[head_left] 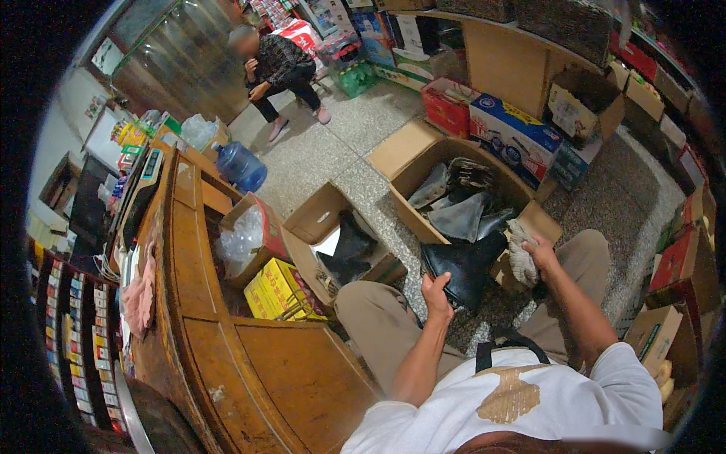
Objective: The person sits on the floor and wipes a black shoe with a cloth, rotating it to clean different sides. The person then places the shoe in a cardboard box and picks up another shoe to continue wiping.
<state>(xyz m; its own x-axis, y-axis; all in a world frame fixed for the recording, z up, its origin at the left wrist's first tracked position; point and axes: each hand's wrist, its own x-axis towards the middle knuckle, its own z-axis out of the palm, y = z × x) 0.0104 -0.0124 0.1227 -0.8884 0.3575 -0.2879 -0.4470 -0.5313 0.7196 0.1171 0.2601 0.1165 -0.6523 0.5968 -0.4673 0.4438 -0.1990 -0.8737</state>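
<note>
A black leather piece shaped like a boot upper [467, 276] is tilted between my knees. My left hand [437, 295] grips its near left edge, thumb on top. In my right hand [540, 253] is a bunched grey-white cloth [522, 256], close to the right end of the black piece; whether the two touch I cannot tell. Just beyond stands an open cardboard box [405, 150] with several grey and black boot-like pieces [458, 216] in it. To its left, another open cardboard box [308, 215] holds black pieces [354, 240] of similar shape.
A wooden counter [283, 371] runs along my left, with a yellow box [278, 290] beside it. A blue water jug [240, 166] stands farther back. A person [280, 64] sits at the far left. Cartons [508, 132] line the right side.
</note>
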